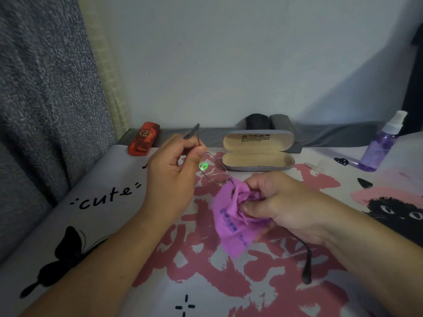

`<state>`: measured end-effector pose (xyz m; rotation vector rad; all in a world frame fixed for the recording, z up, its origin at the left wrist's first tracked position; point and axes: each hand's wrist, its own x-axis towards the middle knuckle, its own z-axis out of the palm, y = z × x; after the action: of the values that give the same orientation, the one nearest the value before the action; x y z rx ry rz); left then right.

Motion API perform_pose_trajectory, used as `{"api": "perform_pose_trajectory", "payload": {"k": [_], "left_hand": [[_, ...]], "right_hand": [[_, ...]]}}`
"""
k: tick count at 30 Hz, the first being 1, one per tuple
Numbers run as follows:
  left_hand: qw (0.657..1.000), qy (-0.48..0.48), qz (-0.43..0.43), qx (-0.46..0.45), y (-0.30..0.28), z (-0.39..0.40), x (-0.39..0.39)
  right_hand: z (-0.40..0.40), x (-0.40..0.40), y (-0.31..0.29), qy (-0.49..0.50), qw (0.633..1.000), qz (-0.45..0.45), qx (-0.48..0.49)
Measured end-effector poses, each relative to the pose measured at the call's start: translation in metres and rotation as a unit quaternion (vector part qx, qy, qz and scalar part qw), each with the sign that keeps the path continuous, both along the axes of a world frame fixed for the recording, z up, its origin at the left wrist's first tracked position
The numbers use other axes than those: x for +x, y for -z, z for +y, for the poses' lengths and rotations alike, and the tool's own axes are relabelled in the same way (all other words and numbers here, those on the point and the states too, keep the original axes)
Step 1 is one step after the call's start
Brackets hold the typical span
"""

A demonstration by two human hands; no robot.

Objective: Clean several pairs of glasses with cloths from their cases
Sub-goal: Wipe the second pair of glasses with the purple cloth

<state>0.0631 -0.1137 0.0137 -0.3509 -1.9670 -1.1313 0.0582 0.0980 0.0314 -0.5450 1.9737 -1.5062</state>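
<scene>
Frame centre, above the patterned bed: left hand (170,172) pinches the glasses (214,171) by one arm to steady them while right hand (278,203) pinches the purple cloth (231,216) round the other lens, the open case (257,152) waiting behind.

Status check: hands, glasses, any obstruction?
Left hand pinches glasses. Right hand rubs purple cloth on other lens. Open case behind, clear.

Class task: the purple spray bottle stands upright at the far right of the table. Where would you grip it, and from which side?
Grip the spray bottle round its straight purple body, below the narrow white cap, coming from the front or left, where the table is open.
</scene>
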Motion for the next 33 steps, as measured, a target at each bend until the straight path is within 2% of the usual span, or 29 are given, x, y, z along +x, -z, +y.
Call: {"api": "perform_pose_trajectory", "payload": {"k": [4, 7, 10, 17, 23, 28, 33], "left_hand": [[1.000, 0.003, -0.011, -0.013, 0.002, 0.000, -0.001], [1.000, -0.002, -0.003, -0.011, 0.000, -0.002, -0.002], [1.000, -0.009, 0.009, -0.007, -0.002, -0.004, -0.002], [0.998, -0.009, -0.004, -0.067, 0.001, 0.002, 0.001], [0.999, 0.006, 0.011, -0.041, 0.000, -0.002, 0.000], [0.999, 0.006, 0.009, -0.051, 0.001, -0.003, -0.001], [0.998, 0.004, 0.018, -0.053, -0.001, -0.003, 0.000]], "right_hand": [[-0.003, -0.002, 0.001, -0.014, 0.998, 0.032, 0.045], [0.002, -0.004, -0.001, -0.022, 1.000, -0.012, -0.004], [0.006, -0.007, -0.002, -0.003, 0.999, -0.011, -0.037], [-0.003, 0.001, 0.004, -0.032, 0.999, -0.003, 0.032], [0.006, 0.000, -0.007, -0.111, 0.987, -0.089, -0.068], [0.003, -0.004, 0.005, -0.043, 0.997, -0.047, -0.050], [0.003, -0.005, 0.002, -0.018, 0.997, -0.034, -0.067]]}}
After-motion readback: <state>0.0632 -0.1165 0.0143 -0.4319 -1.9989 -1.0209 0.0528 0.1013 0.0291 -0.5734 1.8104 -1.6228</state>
